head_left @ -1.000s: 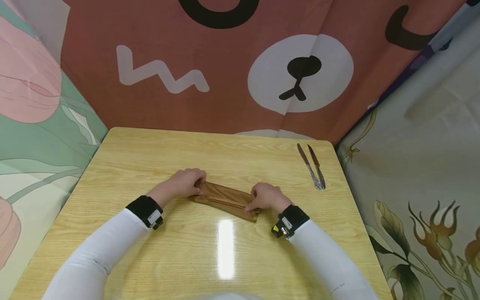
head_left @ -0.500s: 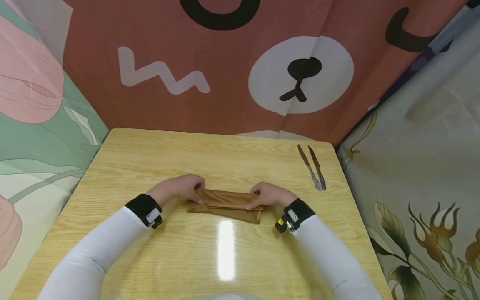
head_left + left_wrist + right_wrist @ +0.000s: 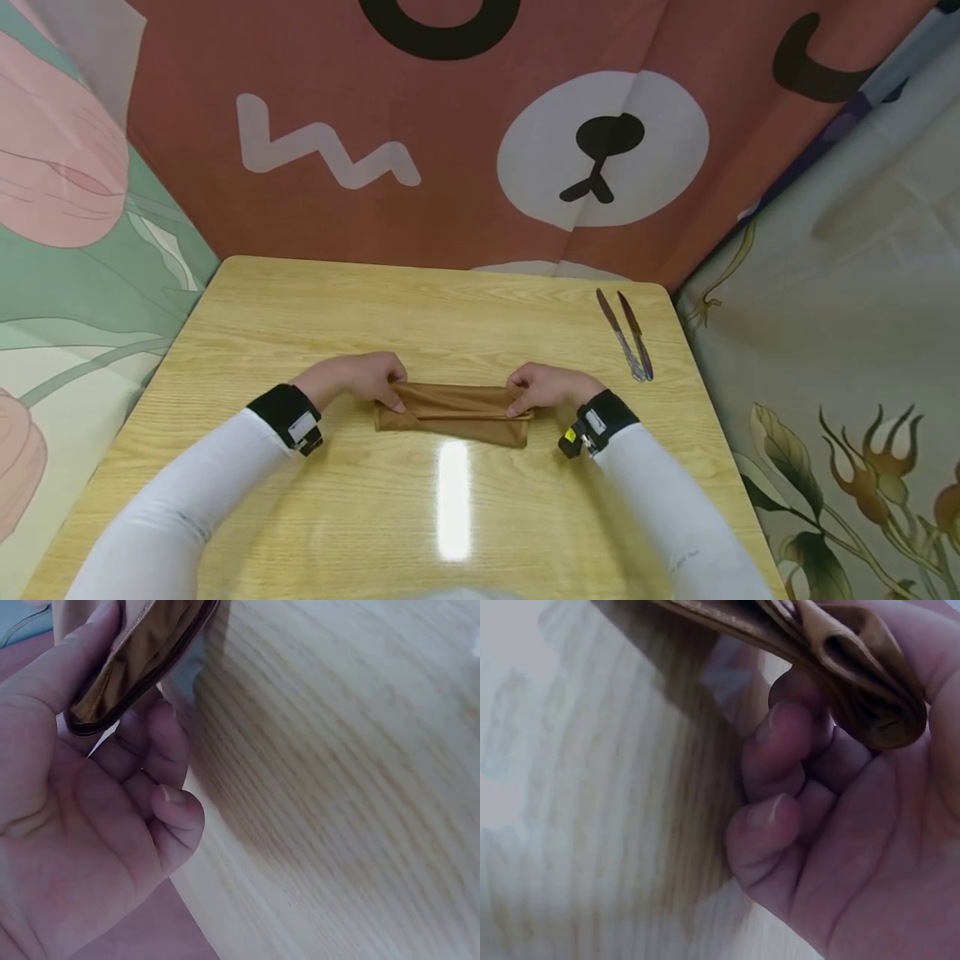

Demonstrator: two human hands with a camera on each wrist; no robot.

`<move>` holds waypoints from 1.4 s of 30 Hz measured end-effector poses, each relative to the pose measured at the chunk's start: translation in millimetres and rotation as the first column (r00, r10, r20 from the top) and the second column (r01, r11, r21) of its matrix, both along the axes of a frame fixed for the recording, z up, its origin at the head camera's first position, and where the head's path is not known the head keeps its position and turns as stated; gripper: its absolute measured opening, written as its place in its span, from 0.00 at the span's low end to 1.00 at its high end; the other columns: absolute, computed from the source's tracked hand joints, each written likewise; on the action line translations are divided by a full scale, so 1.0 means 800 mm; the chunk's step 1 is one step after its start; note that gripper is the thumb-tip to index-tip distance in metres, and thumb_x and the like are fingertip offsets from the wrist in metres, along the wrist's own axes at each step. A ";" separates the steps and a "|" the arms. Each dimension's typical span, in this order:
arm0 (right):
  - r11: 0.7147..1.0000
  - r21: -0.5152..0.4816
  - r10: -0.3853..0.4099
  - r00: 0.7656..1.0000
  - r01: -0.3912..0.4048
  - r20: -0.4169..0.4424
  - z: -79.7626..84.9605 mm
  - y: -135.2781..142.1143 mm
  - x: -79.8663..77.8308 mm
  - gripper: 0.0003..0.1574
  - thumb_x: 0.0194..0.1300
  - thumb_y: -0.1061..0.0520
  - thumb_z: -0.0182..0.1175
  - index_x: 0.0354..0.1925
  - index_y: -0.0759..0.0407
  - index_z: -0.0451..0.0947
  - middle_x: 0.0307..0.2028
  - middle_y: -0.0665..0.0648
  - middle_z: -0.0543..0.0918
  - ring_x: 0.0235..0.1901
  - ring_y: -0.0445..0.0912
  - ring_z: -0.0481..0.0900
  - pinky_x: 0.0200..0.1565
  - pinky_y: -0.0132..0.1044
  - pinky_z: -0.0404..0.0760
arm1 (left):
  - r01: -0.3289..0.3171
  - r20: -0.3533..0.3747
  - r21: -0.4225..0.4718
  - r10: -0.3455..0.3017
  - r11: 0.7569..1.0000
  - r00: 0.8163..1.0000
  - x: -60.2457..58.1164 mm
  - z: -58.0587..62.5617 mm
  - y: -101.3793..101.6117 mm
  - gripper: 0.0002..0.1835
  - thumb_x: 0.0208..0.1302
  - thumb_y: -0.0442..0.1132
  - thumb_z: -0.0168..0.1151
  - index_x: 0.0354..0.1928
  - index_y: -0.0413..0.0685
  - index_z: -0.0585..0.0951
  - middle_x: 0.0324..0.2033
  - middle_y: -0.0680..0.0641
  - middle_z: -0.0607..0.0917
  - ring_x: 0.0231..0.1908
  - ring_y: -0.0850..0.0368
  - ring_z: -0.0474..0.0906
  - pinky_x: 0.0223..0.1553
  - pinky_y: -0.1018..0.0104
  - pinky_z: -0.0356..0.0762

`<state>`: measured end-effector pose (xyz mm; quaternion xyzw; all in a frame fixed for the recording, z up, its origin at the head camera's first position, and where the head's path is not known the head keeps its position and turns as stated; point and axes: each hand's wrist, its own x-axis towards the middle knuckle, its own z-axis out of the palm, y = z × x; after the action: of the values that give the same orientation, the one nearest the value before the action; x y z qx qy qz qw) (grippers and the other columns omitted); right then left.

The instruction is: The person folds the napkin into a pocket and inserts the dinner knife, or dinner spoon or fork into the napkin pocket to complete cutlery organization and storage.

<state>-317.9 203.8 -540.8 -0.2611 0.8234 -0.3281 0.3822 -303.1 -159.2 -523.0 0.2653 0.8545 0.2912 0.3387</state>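
Note:
A brown folded cloth [image 3: 457,408] lies lengthwise across the middle of the table, a raised fold running along it. At its left end, my left hand [image 3: 367,379] pinches the far edge, thumb on top. My right hand [image 3: 551,387] grips the right end the same way. From the left wrist, the cloth's layered edge [image 3: 139,664] shows between thumb and fingers, the other fingers loosely curled below. The right wrist view has the rolled, layered end of the cloth [image 3: 877,682] held against the palm side, its fingertips partly hidden behind it.
Two knives [image 3: 622,337] lie side by side near the far right corner of the wooden table [image 3: 337,517]. A brown printed curtain [image 3: 450,208] hangs behind the table, with patterned cloths on both sides.
The cloth has turned from a slant to nearly level and looks pulled straighter. My left hand has come slightly nearer; my right hand has shifted a little to the right. Both keep hold.

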 end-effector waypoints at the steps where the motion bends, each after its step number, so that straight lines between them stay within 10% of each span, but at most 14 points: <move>1: 1.000 0.008 0.000 1.000 0.000 -0.001 0.001 0.001 -0.002 0.27 0.54 0.45 0.72 0.21 0.53 0.65 0.18 0.46 0.67 0.21 0.41 0.68 0.29 0.33 0.68 | 0.001 -0.005 0.011 -0.001 1.000 1.000 -0.001 0.001 0.000 0.23 0.55 0.44 0.73 0.18 0.52 0.66 0.16 0.56 0.62 0.19 0.61 0.62 0.25 0.68 0.63; 7: 0.998 0.021 -0.065 0.995 0.067 -0.079 0.019 0.004 -0.017 0.25 0.56 0.50 0.72 0.23 0.54 0.63 0.19 0.48 0.62 0.22 0.43 0.66 0.29 0.35 0.65 | -0.051 -0.136 0.025 0.054 0.998 0.989 -0.009 0.004 0.003 0.22 0.58 0.46 0.71 0.21 0.51 0.66 0.20 0.54 0.62 0.21 0.60 0.63 0.27 0.66 0.63; 11: 0.991 0.033 -0.114 0.935 0.132 -0.336 0.040 0.001 -0.024 0.22 0.61 0.50 0.68 0.27 0.53 0.63 0.22 0.49 0.60 0.24 0.44 0.66 0.30 0.37 0.65 | -0.100 -0.366 -0.009 0.090 0.995 0.926 -0.016 0.010 0.003 0.16 0.61 0.48 0.68 0.26 0.53 0.70 0.23 0.54 0.70 0.25 0.59 0.68 0.28 0.64 0.66; 14: 0.987 0.063 -0.085 0.805 0.151 -0.587 0.053 -0.003 -0.026 0.18 0.64 0.48 0.65 0.30 0.50 0.65 0.24 0.49 0.64 0.26 0.44 0.68 0.31 0.38 0.66 | -0.112 -0.569 -0.044 0.067 0.993 0.819 -0.021 0.011 0.004 0.13 0.62 0.47 0.68 0.30 0.56 0.71 0.26 0.55 0.74 0.26 0.58 0.69 0.29 0.63 0.68; 20: 0.977 0.164 0.084 0.462 0.135 -0.883 0.050 -0.013 -0.030 0.14 0.61 0.55 0.67 0.31 0.51 0.68 0.27 0.50 0.73 0.30 0.48 0.71 0.35 0.43 0.71 | -0.057 -0.849 -0.113 -0.066 0.992 0.523 -0.027 0.001 0.004 0.06 0.65 0.37 0.63 0.38 0.52 0.74 0.30 0.53 0.74 0.29 0.55 0.72 0.30 0.61 0.74; 24: 0.950 0.293 0.228 0.397 0.110 -0.889 0.031 -0.019 -0.024 0.10 0.61 0.58 0.65 0.38 0.51 0.73 0.33 0.51 0.75 0.36 0.50 0.73 0.41 0.45 0.73 | 0.002 -0.894 -0.188 -0.172 0.982 0.414 -0.021 -0.016 0.001 0.05 0.67 0.32 0.59 0.41 0.49 0.75 0.32 0.50 0.74 0.28 0.52 0.72 0.27 0.59 0.74; 28: 0.924 0.379 0.324 0.446 0.039 -0.835 0.012 -0.024 -0.012 0.08 0.65 0.60 0.60 0.42 0.48 0.75 0.36 0.50 0.75 0.39 0.49 0.72 0.43 0.44 0.71 | 0.055 -0.879 -0.237 -0.239 0.970 0.413 -0.012 -0.033 -0.003 0.06 0.66 0.32 0.59 0.41 0.50 0.74 0.33 0.51 0.73 0.29 0.53 0.71 0.27 0.60 0.73; 38: 0.919 0.394 0.336 0.535 -0.007 -0.775 -0.003 -0.013 0.004 0.18 0.56 0.54 0.66 0.46 0.44 0.77 0.42 0.48 0.77 0.42 0.47 0.71 0.46 0.44 0.70 | 0.080 -0.790 -0.254 -0.254 0.964 0.557 -0.001 -0.042 -0.015 0.09 0.56 0.42 0.59 0.40 0.58 0.74 0.36 0.55 0.72 0.33 0.55 0.69 0.36 0.54 0.71; 42: 0.920 0.393 0.328 0.554 -0.002 -0.765 -0.004 -0.007 0.013 0.18 0.53 0.49 0.66 0.44 0.45 0.78 0.41 0.47 0.74 0.42 0.46 0.70 0.47 0.44 0.70 | 0.085 -0.781 -0.242 -0.246 0.966 0.575 0.003 -0.043 -0.019 0.11 0.53 0.46 0.59 0.40 0.58 0.75 0.34 0.56 0.71 0.32 0.56 0.67 0.35 0.56 0.68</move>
<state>-307.9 198.6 -543.8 -0.3887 0.9208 0.0190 0.0269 -300.4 -174.6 -557.3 0.4156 0.9084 0.0292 -0.0359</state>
